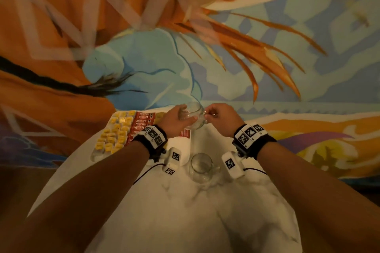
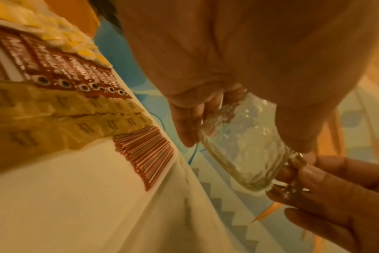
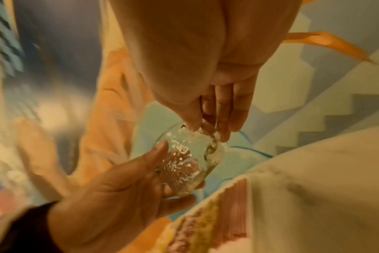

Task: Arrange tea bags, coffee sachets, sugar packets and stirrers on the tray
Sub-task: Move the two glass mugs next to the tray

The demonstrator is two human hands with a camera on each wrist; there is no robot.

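Both hands were seen from the head view grasping one glass mug (image 1: 192, 115): the left hand (image 1: 177, 119) wrapped round its body, the right hand (image 1: 221, 118) pinching its handle, just beyond the tray (image 1: 186, 153). A second mug (image 1: 201, 167) stood nearer. From the left wrist, coffee sachets (image 2: 61, 68), sugar packets (image 2: 61, 118) and stirrers (image 2: 146, 154) were counted poorly. A level, two-handed descent would be advised.

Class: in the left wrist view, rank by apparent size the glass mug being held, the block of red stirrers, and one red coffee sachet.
1. glass mug, though it is nearest the camera
2. block of red stirrers
3. one red coffee sachet, clearly smallest
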